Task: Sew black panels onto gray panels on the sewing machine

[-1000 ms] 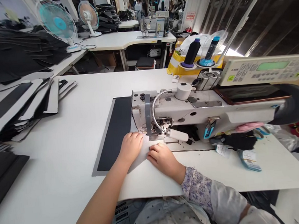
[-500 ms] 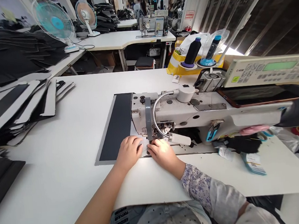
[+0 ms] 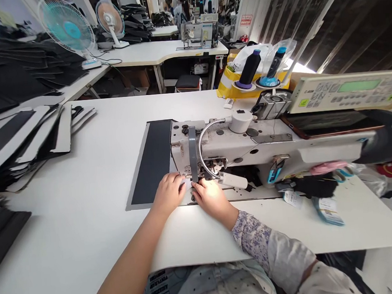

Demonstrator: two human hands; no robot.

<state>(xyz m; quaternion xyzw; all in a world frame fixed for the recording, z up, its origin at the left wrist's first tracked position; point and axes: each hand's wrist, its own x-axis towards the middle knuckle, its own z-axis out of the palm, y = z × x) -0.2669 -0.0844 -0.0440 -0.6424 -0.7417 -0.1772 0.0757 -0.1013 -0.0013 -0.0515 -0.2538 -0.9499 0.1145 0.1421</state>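
Note:
A dark fabric panel [image 3: 153, 164] with a pale border lies flat, left of the sewing machine [image 3: 212, 141] and partly under its head. My left hand [image 3: 168, 191] rests on the panel's right edge near the needle area, fingers stretched out and thumb apart. Just right of the presser area, my right hand [image 3: 213, 197] has its thumb and fingers drawn together low on the machine bed. What those fingertips hold, if anything, is too small to tell. A grey guard bar [image 3: 193, 154] and a flexible lamp neck [image 3: 201, 149] partly cover the needle.
Pale strips [image 3: 38, 132] are piled at left, with dark panels [image 3: 6, 234] nearer. Thread cones [image 3: 250, 70] stand behind the machine by a control panel [image 3: 347, 90]. A phone [image 3: 330, 125] lies on the machine. Small scissors [image 3: 345, 173] and a label bundle [image 3: 328, 211] are at right.
The whole view has shifted slightly. My hands stay by the needle; the left fingertips lie a little farther from me along the panel edge, and the right fingers are slightly closer to the presser area.

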